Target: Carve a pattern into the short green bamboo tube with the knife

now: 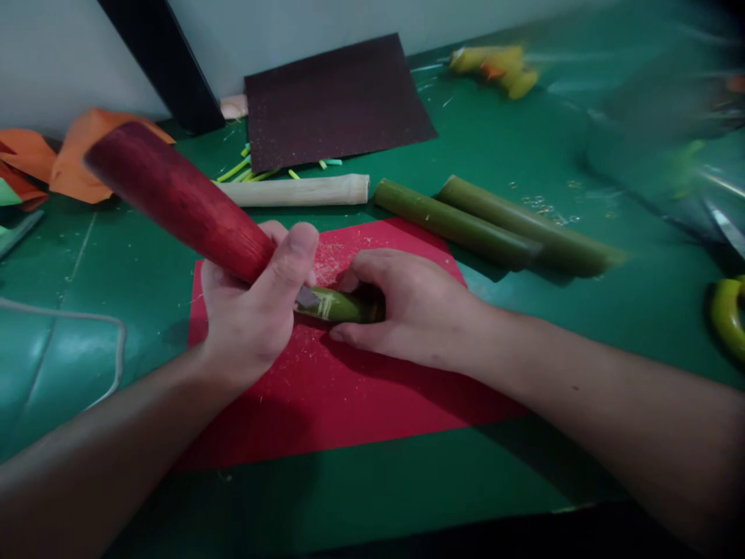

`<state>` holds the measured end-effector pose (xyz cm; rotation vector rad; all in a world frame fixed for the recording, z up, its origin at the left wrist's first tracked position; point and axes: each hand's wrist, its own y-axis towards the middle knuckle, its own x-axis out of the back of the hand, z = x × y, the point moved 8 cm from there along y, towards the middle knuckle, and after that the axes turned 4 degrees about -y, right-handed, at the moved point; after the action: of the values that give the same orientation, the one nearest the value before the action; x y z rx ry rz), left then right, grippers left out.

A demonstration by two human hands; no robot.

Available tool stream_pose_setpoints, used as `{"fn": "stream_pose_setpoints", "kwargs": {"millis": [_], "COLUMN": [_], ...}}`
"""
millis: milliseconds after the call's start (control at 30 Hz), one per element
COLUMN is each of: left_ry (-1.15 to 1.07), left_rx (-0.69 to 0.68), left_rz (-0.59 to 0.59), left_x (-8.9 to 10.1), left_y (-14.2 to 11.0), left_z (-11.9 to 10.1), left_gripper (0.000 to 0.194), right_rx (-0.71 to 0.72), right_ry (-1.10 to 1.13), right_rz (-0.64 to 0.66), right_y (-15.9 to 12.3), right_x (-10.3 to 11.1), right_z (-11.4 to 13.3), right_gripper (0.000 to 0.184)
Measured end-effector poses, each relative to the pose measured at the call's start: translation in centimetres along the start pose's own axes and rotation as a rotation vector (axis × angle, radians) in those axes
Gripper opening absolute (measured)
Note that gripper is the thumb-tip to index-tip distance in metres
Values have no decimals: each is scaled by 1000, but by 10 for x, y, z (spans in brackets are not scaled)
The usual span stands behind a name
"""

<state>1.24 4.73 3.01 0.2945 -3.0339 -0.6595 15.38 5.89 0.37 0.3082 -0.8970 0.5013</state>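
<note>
L hand (250, 314) grip clenched round red cylinder (180, 203), thumb alongside; grey blade-like bit (308, 299) pokes out by it, at green bamboo pc (343, 307). R hand (416, 310) grip curled round pc's other end, fingers part hidden. Pc's over red sheet (349, 411) on bench (378, 493).

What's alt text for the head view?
A person's left hand grips a thick red rod and the right hand holds a green bamboo piece, close together over a red sheet flecked with pale shavings on a green table. Behind lie a pale stick, two green bamboo lengths and a dark sheet.
</note>
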Motion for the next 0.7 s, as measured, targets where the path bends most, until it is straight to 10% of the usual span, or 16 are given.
{"fn": "stream_pose_setpoints", "kwargs": {"millis": [300,700], "left_ry": [91,7], "left_rx": [55,115], "left_rz": [175,68], "left_x": [-21,-14], "left_y": [3,1], "left_z": [-5,-1], "left_gripper": [34,33], "right_rx": [22,26], "right_ry": [48,18], "right_rz": [-1,-12], "right_y": [1,0], "right_x": [0,1], "right_z": [2,2], "right_gripper": [29,31]}}
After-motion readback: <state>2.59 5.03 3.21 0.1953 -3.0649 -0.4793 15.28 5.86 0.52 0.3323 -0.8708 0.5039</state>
